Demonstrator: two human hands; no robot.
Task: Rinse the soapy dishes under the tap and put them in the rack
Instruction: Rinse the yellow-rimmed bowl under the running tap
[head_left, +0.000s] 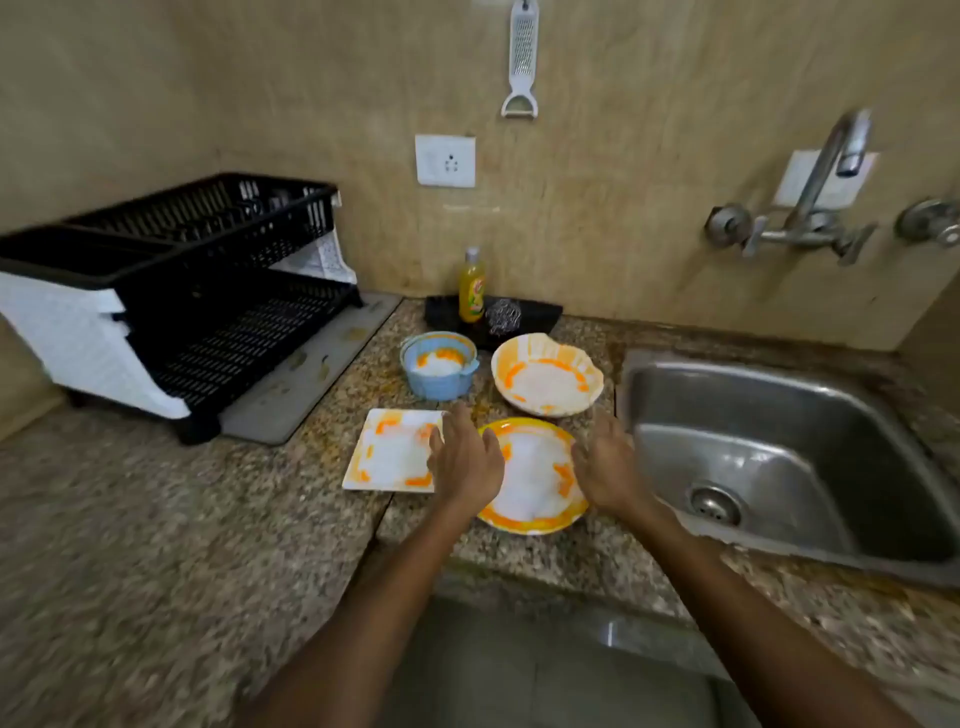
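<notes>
Hands over the soapy round plate (530, 475)
Left hand (466, 460) and right hand (605, 467) hover open at its edges, gripping nothing.

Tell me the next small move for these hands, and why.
Probably close both hands on the round yellow-rimmed plate and lift it toward the sink. The left hand and right hand are open at its two edges, gripping nothing. It is soapy and the dish nearest the person; the rack looks empty, so rinsing has apparently not begun.
</notes>
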